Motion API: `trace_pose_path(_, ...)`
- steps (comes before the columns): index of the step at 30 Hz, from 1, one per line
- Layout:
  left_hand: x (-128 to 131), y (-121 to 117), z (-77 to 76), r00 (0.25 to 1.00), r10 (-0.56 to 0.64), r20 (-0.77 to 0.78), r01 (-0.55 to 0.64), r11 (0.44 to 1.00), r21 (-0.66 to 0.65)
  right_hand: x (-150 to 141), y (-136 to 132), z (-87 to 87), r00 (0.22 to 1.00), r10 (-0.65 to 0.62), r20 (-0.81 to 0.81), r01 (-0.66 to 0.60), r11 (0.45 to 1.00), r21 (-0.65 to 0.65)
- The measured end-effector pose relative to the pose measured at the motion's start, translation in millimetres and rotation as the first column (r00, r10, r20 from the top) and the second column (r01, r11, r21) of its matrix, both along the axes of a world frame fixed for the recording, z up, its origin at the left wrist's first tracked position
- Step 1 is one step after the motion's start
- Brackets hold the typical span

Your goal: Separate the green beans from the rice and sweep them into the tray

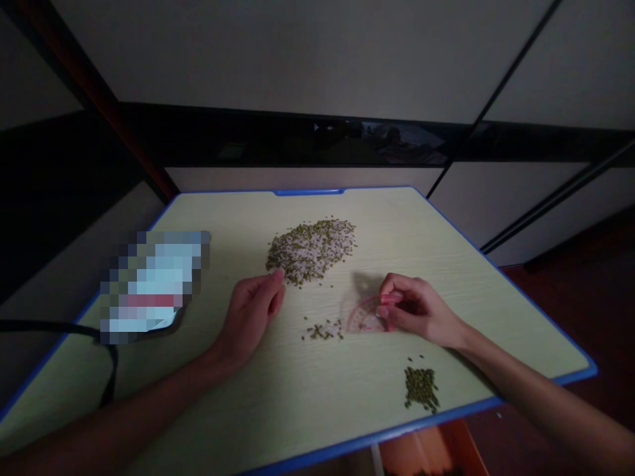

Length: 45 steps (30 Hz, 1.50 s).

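Observation:
My right hand pinches a clear protractor with pink-red markings, tilted just above the table. Left of its curved edge lies a small scatter of green beans and white grains. My left hand is closed, thumb pressed on the curled forefinger, at the near left edge of a large mixed pile of green beans and white grains. Whatever its fingers may hold is hidden. A small heap of green beans sits near the table's front edge, below my right hand.
The pale table has a blue rim. On its left lies a blurred-out flat object, with a black strap or cable beside it. An orange container stands below the front edge. Cabinet panels rise behind the table.

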<state>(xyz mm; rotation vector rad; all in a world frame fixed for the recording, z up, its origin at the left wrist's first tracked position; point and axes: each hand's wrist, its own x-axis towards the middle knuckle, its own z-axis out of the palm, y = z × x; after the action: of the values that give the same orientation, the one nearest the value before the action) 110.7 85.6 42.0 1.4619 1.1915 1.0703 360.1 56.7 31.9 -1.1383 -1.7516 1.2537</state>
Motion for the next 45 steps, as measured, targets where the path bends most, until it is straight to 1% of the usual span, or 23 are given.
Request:
trace_pose_path(3, 2, 1, -1.4, 1.0, 0.027, 0.001, -0.027, 1.0, 0.002, 1, 1, 0.7, 0.998, -0.043, -0.042, 0.043, 0.999, 0.004)
trace_pose_path(8, 5, 2, 1.5, 0.998, 0.032, -0.055, -0.031, 0.999, 0.013, 1, -2, 0.1, 1.0, 0.018, 0.004, -0.018, 1.0, -0.015)
trace_pose_path(11, 5, 2, 2.9, 0.997, 0.023, -0.076, -0.021, 1.0, 0.019, -1, -2, -0.5, 1.0, 0.021, 0.022, -0.02, 1.0, -0.016)
trace_pose_path(18, 6, 1, 2.3, 0.997, 0.0, -0.083, 0.001, 1.0, 0.014, -1, 0, 0.3, 0.993, -0.112, -0.036, 0.111, 0.994, -0.014)
trace_pose_path(22, 7, 0, 1.6, 0.997, -0.008, -0.078, 0.008, 1.0, -0.004, -4, 2, 0.1, 0.99, -0.12, -0.075, 0.117, 0.992, -0.038)
trace_pose_path(26, 9, 0, 2.6, 0.996, -0.015, -0.093, 0.014, 1.0, -0.012, -13, 11, 2.5, 0.974, -0.164, -0.153, 0.158, 0.986, -0.054)
trace_pose_path(28, 8, -1, 3.4, 0.995, -0.019, -0.097, 0.017, 1.0, -0.017, -16, 16, 3.9, 0.971, -0.174, -0.164, 0.167, 0.984, -0.055)
trace_pose_path(32, 8, -1, 4.4, 0.995, -0.031, -0.095, 0.029, 0.999, -0.026, -16, 20, 4.6, 0.975, -0.17, -0.145, 0.164, 0.985, -0.058)
trace_pose_path(39, 10, 0, 5.8, 0.994, -0.026, -0.106, 0.021, 0.999, -0.046, -13, 19, 1.9, 0.983, -0.138, -0.118, 0.129, 0.989, -0.079)
trace_pose_path(42, 10, 0, 6.5, 0.993, -0.024, -0.113, 0.019, 0.999, -0.046, -12, 20, 1.2, 0.989, -0.099, -0.113, 0.089, 0.992, -0.087)
trace_pose_path(45, 10, -1, 6.7, 0.995, -0.027, -0.1, 0.022, 0.999, -0.045, -10, 20, 2.7, 0.988, -0.066, -0.141, 0.052, 0.994, -0.098)
